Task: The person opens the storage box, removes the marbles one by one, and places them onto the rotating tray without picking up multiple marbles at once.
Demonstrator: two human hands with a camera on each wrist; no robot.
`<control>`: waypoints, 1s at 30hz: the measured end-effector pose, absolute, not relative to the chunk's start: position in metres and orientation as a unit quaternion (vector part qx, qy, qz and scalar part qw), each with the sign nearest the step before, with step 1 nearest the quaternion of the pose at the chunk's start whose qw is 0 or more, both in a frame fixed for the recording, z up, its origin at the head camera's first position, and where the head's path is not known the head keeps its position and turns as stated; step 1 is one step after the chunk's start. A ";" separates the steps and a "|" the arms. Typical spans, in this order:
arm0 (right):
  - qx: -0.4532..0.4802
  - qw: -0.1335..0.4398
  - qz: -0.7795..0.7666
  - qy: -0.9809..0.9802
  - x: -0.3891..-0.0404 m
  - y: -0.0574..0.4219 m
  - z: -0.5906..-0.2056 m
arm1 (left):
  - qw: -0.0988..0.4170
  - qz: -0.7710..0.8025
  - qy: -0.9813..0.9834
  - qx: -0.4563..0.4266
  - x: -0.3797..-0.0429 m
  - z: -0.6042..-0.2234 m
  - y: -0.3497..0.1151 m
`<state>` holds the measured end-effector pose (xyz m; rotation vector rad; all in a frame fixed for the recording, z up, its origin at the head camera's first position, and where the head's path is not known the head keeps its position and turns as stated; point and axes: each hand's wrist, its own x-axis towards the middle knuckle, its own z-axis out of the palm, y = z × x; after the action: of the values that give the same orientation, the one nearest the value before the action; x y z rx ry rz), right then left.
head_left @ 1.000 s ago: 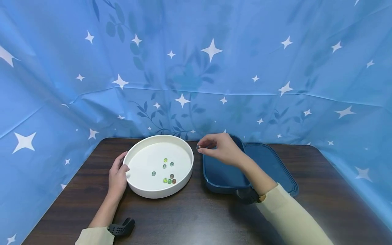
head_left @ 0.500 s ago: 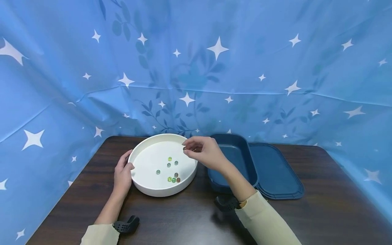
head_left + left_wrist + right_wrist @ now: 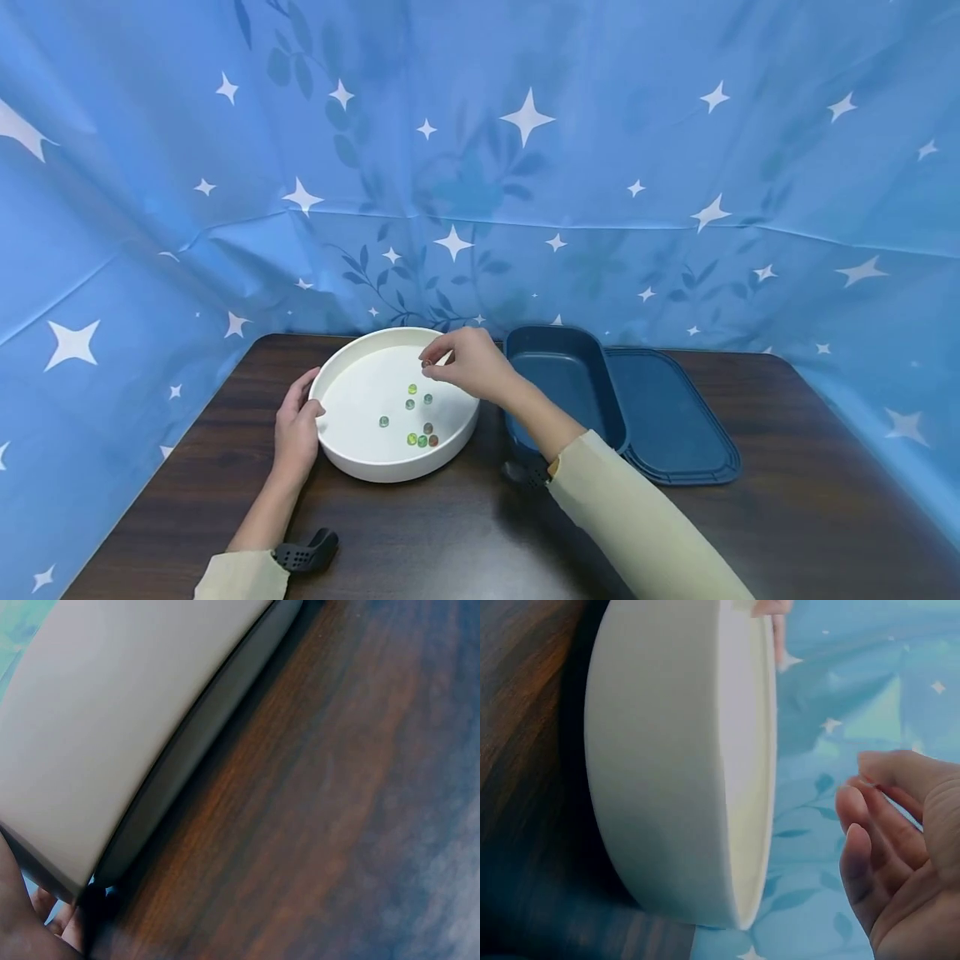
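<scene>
A round white tray (image 3: 352, 400) with a raised rim sits on the left of the table. My left hand (image 3: 295, 429) grips its left rim, thumb over the edge. Several glass marbles lie on the tray floor, among them a yellow-green marble (image 3: 412, 439) and a reddish-brown marble (image 3: 433, 441). Over the right part of the tray, my right hand (image 3: 476, 367) pinches a small dark reddish marble (image 3: 426, 363) between thumb and fingertips. In the right wrist view the right hand (image 3: 900, 847) is above the rim, the marble mostly hidden by its fingers.
A deep navy box (image 3: 558, 375) stands right of the tray, partly behind my right forearm. A flat navy lid (image 3: 667, 417) lies beside it. The dark wooden table (image 3: 420, 533) ends at a blue star-patterned cloth (image 3: 480, 167) behind.
The right hand, holding the marble, has moved left from above the navy box to over the tray. The left hand keeps its hold on the rim.
</scene>
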<state>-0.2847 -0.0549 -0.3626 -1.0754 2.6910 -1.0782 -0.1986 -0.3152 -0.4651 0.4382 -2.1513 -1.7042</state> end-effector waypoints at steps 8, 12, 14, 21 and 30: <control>-0.354 0.050 -0.310 0.881 -0.294 -0.085 -0.372 | 0.185 -0.600 -0.763 0.156 -0.197 -0.464 -0.317; -0.356 0.056 -0.289 0.887 -0.301 -0.098 -0.383 | 0.184 -0.601 -0.762 0.157 -0.197 -0.464 -0.317; -0.353 0.057 -0.277 0.892 -0.303 -0.104 -0.388 | 0.183 -0.603 -0.761 0.156 -0.196 -0.465 -0.317; -0.353 0.074 -0.241 0.901 -0.302 -0.118 -0.397 | 0.185 -0.609 -0.757 0.148 -0.197 -0.466 -0.314; -0.353 0.100 -0.209 0.907 -0.303 -0.127 -0.409 | 0.187 -0.606 -0.759 0.150 -0.198 -0.465 -0.314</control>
<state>-0.3029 -0.1273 -0.4092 -1.0429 2.6792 -0.6168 -0.1980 -0.3139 -0.4648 0.4222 -2.1364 -1.7057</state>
